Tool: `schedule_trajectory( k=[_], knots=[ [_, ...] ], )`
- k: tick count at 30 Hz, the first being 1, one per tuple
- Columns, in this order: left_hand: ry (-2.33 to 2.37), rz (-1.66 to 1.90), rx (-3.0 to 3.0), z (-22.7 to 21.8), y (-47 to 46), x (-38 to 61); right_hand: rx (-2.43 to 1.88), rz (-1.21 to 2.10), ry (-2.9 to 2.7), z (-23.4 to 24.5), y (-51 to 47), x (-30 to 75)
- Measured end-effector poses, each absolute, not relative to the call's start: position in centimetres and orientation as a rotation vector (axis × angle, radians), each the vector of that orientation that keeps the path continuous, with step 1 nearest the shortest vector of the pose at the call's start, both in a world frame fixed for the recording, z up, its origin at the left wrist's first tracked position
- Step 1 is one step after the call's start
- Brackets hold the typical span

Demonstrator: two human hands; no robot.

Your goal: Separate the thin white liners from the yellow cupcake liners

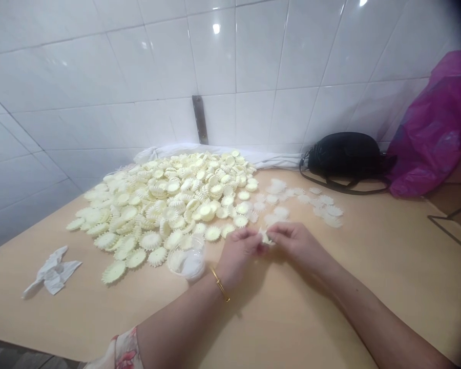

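floral sleeve [125, 351] closest to my lens; left hand [236, 256], gold bangle [219, 283] on its wrist, and right hand [299, 246] pinch a thin crimped cream piece [266, 237] between them; heap of ridged, scalloped cream discs [157, 205] ahead and left of the hands; clear plastic tub [186, 259] just beyond left hand.

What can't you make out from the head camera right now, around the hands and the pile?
Head view:
The pale piece between the left hand and right hand: fingers hide most of its shape.
Clear plastic tub: its white contents blur through the plastic.
Pile of fluted discs: top discs hide the lower layers.
Pink plastic bag: cut off by the right edge.
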State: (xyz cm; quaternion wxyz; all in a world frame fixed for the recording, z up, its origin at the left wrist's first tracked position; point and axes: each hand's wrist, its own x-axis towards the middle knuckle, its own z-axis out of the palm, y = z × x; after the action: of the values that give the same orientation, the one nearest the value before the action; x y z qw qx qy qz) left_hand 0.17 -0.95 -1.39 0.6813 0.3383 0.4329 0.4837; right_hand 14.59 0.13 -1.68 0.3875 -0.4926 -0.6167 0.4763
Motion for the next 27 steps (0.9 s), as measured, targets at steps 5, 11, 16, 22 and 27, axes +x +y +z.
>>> schedule_trajectory(
  k=[5,11,16,22,27],
  knots=[
    [0.974,1.110,0.720,-0.8,-1.1,0.3,-1.263,1.084,-1.467,-1.3,-0.1,14.5],
    [0.899,1.080,0.780,-1.9,-0.7,-0.1,-1.204,1.239,-1.605,-0.9,-0.6,14.3],
    [0.902,1.060,0.799,-2.1,-0.6,-0.1,-1.232,1.173,-1.628,-1.7,-0.1,14.6],
    [0.958,1.099,0.799,-1.6,-0.6,0.1,-1.253,1.183,-1.447,-1.8,0.2,14.7],
    [0.998,1.091,0.838,-1.9,-0.7,0.0,-1.239,1.167,-1.314,-1.5,0.4,15.0]
  ],
)
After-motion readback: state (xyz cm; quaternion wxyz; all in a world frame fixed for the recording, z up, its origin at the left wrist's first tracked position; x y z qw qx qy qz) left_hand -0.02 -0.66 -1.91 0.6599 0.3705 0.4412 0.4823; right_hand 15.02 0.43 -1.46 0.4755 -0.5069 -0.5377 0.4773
